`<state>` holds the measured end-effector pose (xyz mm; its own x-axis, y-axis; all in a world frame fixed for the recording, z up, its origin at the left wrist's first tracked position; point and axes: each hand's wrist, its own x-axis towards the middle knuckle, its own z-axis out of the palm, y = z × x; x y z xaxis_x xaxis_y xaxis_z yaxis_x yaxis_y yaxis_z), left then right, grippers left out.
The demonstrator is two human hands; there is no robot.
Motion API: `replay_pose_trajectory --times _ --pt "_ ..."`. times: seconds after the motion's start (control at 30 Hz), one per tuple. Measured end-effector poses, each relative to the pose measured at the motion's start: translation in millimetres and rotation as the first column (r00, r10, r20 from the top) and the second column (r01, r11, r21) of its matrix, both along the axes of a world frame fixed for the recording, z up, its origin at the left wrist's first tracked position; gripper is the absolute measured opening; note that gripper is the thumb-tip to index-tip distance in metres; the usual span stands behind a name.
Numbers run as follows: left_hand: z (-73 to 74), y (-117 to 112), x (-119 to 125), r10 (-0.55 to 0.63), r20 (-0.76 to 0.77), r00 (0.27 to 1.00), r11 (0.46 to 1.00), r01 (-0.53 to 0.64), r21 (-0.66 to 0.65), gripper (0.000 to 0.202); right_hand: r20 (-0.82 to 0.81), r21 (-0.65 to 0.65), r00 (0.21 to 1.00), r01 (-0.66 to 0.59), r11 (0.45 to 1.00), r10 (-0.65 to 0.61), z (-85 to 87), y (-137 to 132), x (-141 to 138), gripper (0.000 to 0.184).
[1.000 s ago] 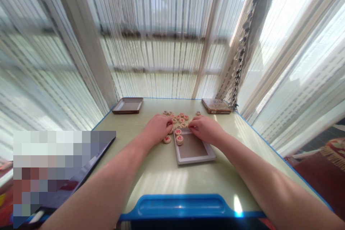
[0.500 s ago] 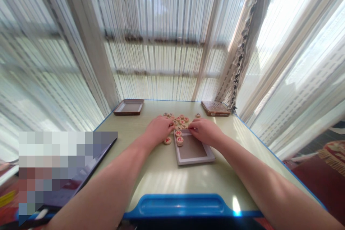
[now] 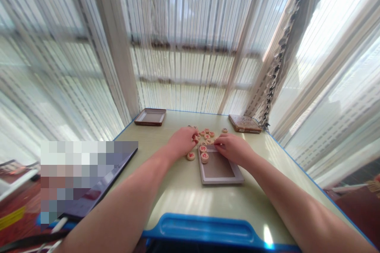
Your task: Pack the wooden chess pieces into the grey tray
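A shallow grey tray [image 3: 219, 170] lies in the middle of the pale table [image 3: 190, 197]. Two round wooden game pieces with red marks [image 3: 204, 153] rest in its far left corner. Another piece [image 3: 190, 156] lies on the table just left of the tray. My left hand [image 3: 181, 142] rests palm down beside a loose cluster of pieces [image 3: 208, 134], fingertips touching them. My right hand [image 3: 234, 147] is over the tray's far edge, fingers curled at the pieces there. Whether either hand pinches a piece is hidden.
A brown empty tray [image 3: 150, 117] sits at the far left corner and a brown patterned box lid [image 3: 245, 123] at the far right. A dark flat device [image 3: 97, 189] lies along the left edge. A blue handle [image 3: 204, 229] lines the near edge. Curtains surround the table.
The camera has swung a little to the left, so everything sits further right in view. Both hands stay at the pieces near the tray's far edge with only small finger shifts.
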<state>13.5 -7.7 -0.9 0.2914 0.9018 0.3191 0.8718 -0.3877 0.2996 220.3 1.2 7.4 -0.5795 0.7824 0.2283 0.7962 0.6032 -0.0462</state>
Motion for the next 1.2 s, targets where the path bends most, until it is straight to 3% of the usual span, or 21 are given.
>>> replay_pose_trajectory --times 0.17,0.27,0.4,0.5,0.63,0.87,0.97,1.07,1.13,1.2 --pt "1.8 3 1 -0.007 0.240 0.971 1.000 0.006 0.005 0.023 -0.039 0.057 0.999 -0.012 0.998 0.014 1.4 -1 -1 0.023" --pt "7.1 0 7 0.011 0.490 0.872 0.995 0.039 -0.092 0.031 -0.131 0.113 0.987 -0.080 0.990 0.094 7.8 -9 -3 0.025" --pt "15.3 -10 15 -0.028 0.702 0.712 0.957 0.221 -0.186 0.031 -0.265 0.210 0.925 -0.222 0.952 0.274 13.7 -20 -7 0.022" --pt "20.4 -16 18 -0.034 0.750 0.661 0.919 0.316 -0.237 0.031 -0.321 0.280 0.892 -0.232 0.931 0.319 13.6 -21 -8 0.020" --pt "24.3 -22 19 -0.054 0.791 0.609 0.868 0.421 -0.265 0.027 -0.302 0.279 0.888 -0.265 0.923 0.346 12.9 -18 -7 0.019" --pt "27.5 -27 20 -0.036 0.813 0.581 0.813 0.490 -0.314 0.027 -0.251 0.263 0.880 -0.340 0.903 0.404 15.5 -21 -6 0.020" --pt "24.8 -24 19 0.021 0.779 0.626 0.848 0.402 -0.346 0.026 -0.220 0.226 0.923 -0.266 0.937 0.315 17.8 -24 -5 0.020" --pt "18.6 -18 16 0.116 0.681 0.723 0.941 0.140 -0.309 0.028 -0.090 0.108 0.986 -0.134 0.985 0.144 21.5 -27 -5 0.020" --pt "13.7 -15 14 0.152 0.598 0.787 0.970 -0.002 -0.244 0.029 0.036 0.010 0.997 -0.061 0.998 0.061 23.3 -27 -4 0.020" --pt "8.9 -12 13 0.163 0.536 0.828 0.978 -0.065 -0.198 0.028 0.127 -0.075 0.990 -0.044 0.996 0.053 23.4 -25 -4 0.022"
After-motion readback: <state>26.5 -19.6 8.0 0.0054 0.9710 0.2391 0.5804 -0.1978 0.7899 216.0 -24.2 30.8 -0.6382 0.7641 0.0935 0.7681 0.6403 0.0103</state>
